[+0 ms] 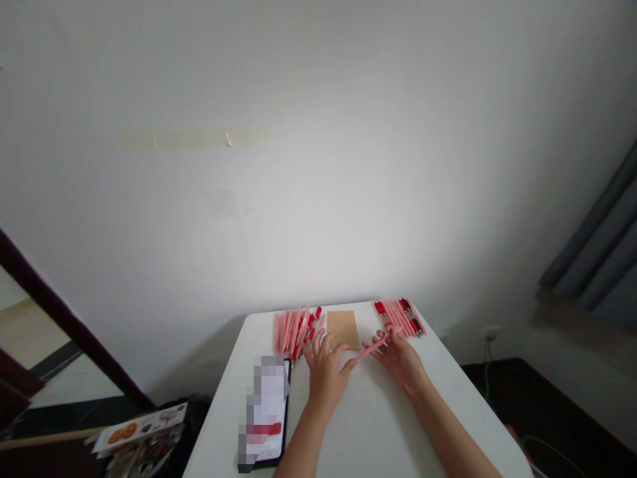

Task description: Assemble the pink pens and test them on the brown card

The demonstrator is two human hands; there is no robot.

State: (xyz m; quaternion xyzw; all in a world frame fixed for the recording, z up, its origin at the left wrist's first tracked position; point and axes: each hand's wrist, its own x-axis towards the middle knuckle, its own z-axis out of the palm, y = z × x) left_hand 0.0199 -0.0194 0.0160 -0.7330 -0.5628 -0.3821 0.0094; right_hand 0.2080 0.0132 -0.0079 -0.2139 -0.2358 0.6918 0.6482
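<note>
Both my hands hold one pink pen (374, 346) over the white table (368, 425). My left hand (326, 372) pinches its lower end between thumb and fingers, the other fingers spread. My right hand (398, 358) grips the upper end. A row of pink pens with red caps (296, 328) lies at the far left of the table. Another row of pink and red pens (401, 315) lies at the far right. A small brown cardboard piece (343, 327) sits between the two rows, just beyond my hands.
A phone or tablet with a lit screen (266, 415) lies on the table's left side. A printed box (142, 431) rests on dark things left of the table. A white wall stands right behind the table; grey curtains (602, 245) hang at the right.
</note>
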